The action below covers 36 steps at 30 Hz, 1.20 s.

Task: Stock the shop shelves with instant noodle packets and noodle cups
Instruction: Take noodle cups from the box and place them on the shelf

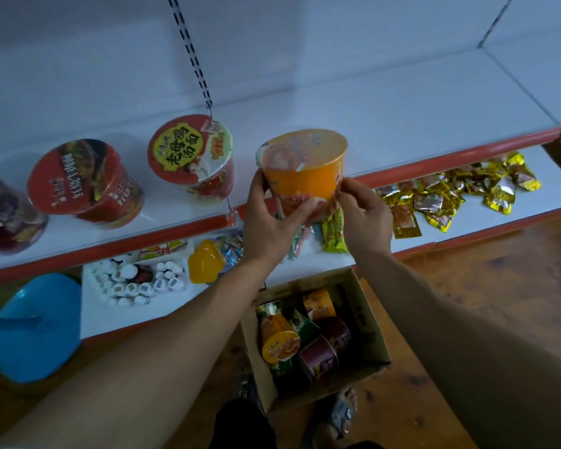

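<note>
Our left hand [268, 222] grips the orange cup [305, 176] and our right hand [365, 217] pinches it, over the front edge of the shelf [402, 124].

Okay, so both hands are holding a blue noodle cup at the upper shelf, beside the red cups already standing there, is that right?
Not quite: the cup is orange, not blue. The head view shows the left hand and right hand holding an orange noodle cup at the upper shelf, beside the red cups already standing there.
</note>
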Each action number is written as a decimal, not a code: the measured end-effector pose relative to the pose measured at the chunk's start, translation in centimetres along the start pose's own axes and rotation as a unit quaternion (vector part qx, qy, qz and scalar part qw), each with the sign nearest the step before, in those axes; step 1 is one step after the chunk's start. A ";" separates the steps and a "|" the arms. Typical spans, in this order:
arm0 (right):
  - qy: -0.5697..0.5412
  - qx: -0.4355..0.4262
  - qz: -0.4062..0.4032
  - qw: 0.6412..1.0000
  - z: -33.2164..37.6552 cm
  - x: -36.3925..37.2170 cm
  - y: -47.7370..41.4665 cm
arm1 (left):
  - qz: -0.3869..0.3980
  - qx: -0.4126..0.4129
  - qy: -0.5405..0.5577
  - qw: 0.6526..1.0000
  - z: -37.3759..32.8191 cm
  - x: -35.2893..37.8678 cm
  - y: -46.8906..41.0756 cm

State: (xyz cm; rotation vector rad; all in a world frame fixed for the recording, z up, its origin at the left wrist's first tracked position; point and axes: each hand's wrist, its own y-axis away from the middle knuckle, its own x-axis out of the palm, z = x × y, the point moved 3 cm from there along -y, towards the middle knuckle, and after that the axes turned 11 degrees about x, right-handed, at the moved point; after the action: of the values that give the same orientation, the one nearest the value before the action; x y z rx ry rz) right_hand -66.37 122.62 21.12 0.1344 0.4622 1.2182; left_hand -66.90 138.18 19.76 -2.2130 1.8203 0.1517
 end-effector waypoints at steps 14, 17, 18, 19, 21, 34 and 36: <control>-0.015 0.023 0.017 0.999 2.5 3.6 -4.8 | -0.030 0.032 -0.064 0.997 2.3 0.9 -6.2; 0.002 0.030 0.051 0.998 2.4 4.5 -6.1 | -0.024 0.024 -0.073 0.997 3.5 1.0 -7.4; 0.010 0.035 0.058 0.998 2.3 4.7 -6.5 | -0.023 0.024 -0.077 0.997 3.8 1.0 -7.7; 0.015 0.042 0.060 0.997 2.2 5.0 -6.9 | -0.022 0.025 -0.083 0.996 3.9 1.1 -7.9; 0.010 0.054 0.056 0.997 2.2 5.3 -7.5 | -0.019 0.027 -0.101 0.994 3.9 1.1 -8.3; 0.045 0.045 -0.021 0.998 -0.5 1.0 -6.9 | -0.049 0.040 -0.134 0.989 3.1 1.7 -2.4; 0.082 0.052 -0.013 0.995 -1.4 0.5 -6.8 | -0.043 0.092 -0.152 0.983 2.6 1.7 -0.9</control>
State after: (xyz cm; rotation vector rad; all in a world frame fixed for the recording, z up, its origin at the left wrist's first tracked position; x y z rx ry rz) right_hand -60.90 120.46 17.36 0.1178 0.6686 1.1841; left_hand -65.48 137.48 16.95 -2.0100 1.5085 0.2754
